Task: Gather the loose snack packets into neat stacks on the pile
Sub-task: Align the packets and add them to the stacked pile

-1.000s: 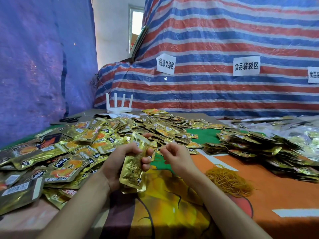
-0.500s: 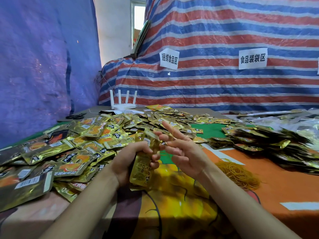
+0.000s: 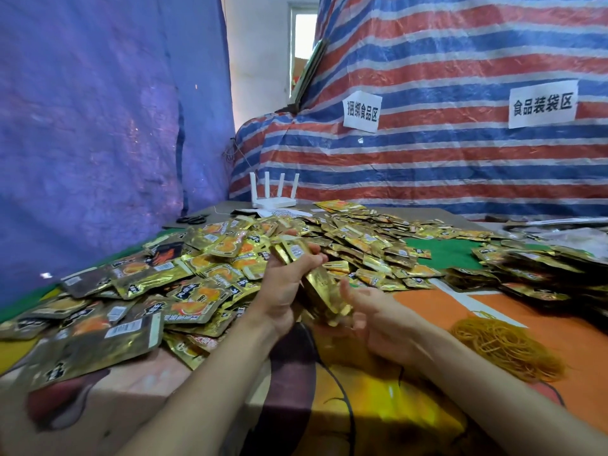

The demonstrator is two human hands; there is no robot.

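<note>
From my remote seat I see the left hand (image 3: pixel 283 291) raised just above the counter (image 3: pixel 543 324), its grip closed round a slim stack of gold foil snack packets (image 3: pixel 320 284). The fingers curl over the stack's upper end, and the stack tilts down to the right. The right hand (image 3: pixel 381 324) sits low beside the stack's bottom end, palm turned inward and thumb up. Its fingers are blurred, so I cannot tell whether that grip is closed on the packets or only cupped under them. Behind and left of the hands lies the big loose pile of gold foil packets with orange print (image 3: pixel 197 274), spread across the counter's left half and back toward the wall. On the right, well apart from the hands, lie darker rows of gathered gold packets (image 3: pixel 543 278). A green patch of the printed counter cloth (image 3: pixel 441 253) shows between them and the loose pile. A heap of tan rubber bands (image 3: pixel 506 347) lies on the orange part of the cloth, near the right forearm. At the far edge stands a white router with four upright antennas (image 3: pixel 273 195), with black-handled scissors (image 3: pixel 192 219) to its left. A red, white and blue striped tarpaulin (image 3: pixel 427 166) carrying two white paper signs (image 3: pixel 362 115) hangs behind, and a purple-blue tarpaulin (image 3: pixel 98 126) closes off the left.
</note>
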